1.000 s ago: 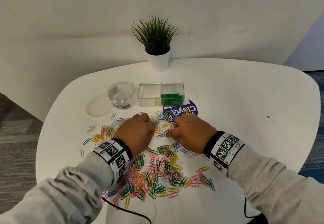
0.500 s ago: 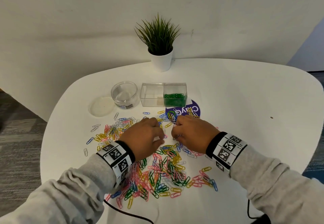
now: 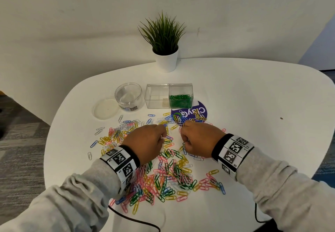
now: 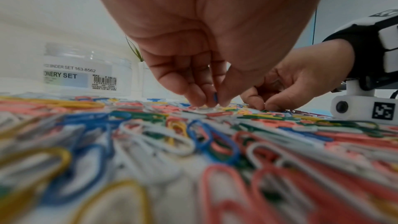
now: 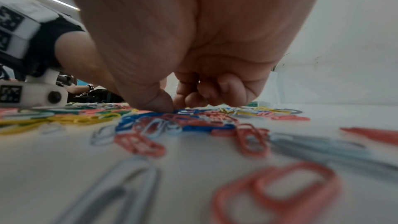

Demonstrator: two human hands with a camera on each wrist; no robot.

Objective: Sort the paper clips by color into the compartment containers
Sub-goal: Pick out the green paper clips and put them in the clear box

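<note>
Both hands work low over the loose spread of paper clips (image 3: pixel 163 173) on the white desk (image 3: pixel 253 104). The left hand (image 3: pixel 146 142) has its fingers (image 4: pixel 200 98) brought together with the thumb in a pinch on a blue clip (image 4: pixel 215 97), seen best from the left wrist. The right hand (image 3: pixel 199 141) has its fingers curled down into the clips with the thumb tip pressed on the pile; whether it holds one I cannot tell. The clear compartment box (image 3: pixel 157 95) stands just beyond the clips, green clips (image 3: pixel 180 100) filling its right cell, the left cell looking almost bare. To do this step well, I would lift one clip clear so none hooked to it comes along, check its colour, and keep blue out of the green cell.
</note>
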